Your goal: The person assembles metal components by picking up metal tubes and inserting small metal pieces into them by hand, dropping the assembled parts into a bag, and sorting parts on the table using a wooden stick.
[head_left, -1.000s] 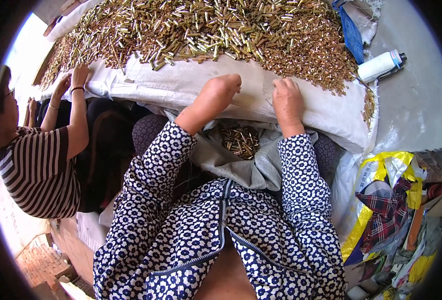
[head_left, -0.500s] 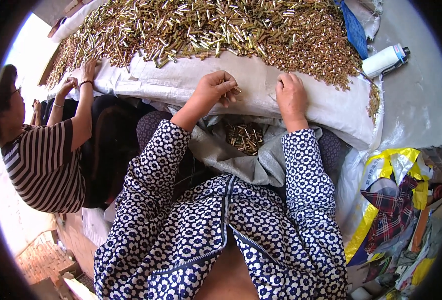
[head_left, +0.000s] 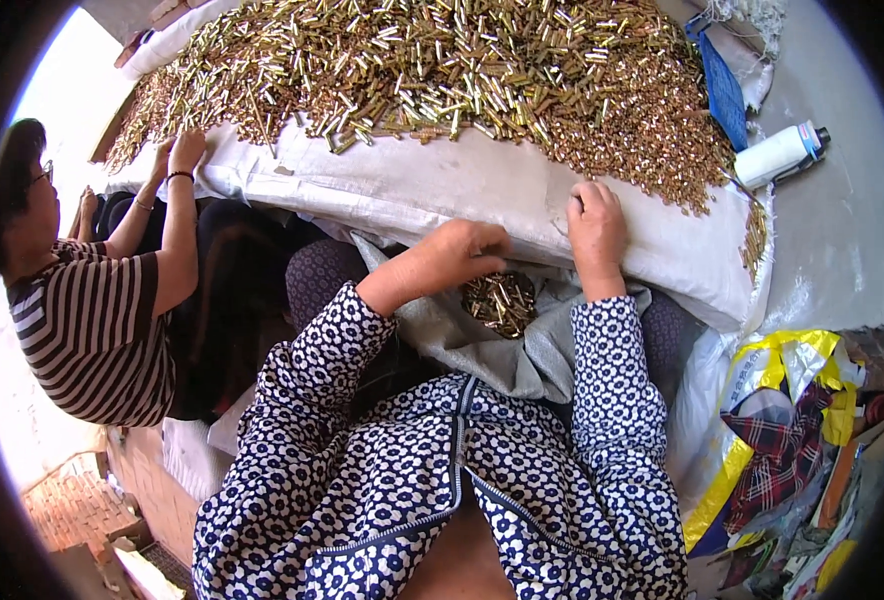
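As the left hand seemingly unloads at the near sack, right hand curled, neither grip is clear. Release needs parted fingers.

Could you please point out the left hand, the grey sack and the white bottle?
Left hand (head_left: 451,256): head view, back of the hand.
Grey sack (head_left: 547,346): head view, a fabric fold.
White bottle (head_left: 774,159): head view, its white side.

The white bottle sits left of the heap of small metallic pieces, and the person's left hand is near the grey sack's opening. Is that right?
No: the head view shows the white bottle right of the heap of small metallic pieces. The left hand is near the opening of the grey sack.
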{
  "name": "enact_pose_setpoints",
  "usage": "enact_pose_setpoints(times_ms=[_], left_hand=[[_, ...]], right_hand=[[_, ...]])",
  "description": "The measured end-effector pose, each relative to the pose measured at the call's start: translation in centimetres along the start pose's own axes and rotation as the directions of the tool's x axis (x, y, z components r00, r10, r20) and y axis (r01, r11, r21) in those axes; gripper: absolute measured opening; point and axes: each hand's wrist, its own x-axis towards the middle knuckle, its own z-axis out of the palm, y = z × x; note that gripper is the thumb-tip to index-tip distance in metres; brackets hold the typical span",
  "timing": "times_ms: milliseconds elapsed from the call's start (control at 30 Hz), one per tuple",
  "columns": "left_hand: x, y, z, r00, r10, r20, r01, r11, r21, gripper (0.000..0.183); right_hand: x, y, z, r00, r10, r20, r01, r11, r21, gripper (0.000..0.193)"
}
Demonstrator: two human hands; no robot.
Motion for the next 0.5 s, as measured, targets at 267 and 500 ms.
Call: enact_pose_setpoints(times_ms=[267, 500], left_hand=[[5.0, -3.7, -6.7, 0.757, -0.269, -0.596, 0.534, 0.78, 0.326, 0.018], [7.4, -8.6, -6.7, 0.771, -0.241, -0.59, 0.577, 0.656, 0.486, 0.021]], right_hand=[[-0.4, -0.7, -0.6, 0.999, 0.041, -0.01, -0.041, 0.999, -0.017, 0.006], [-0.3, -1.0, -0.7, 1.0, 0.005, -0.013, -0.006, 0.998, -0.059, 0.006]])
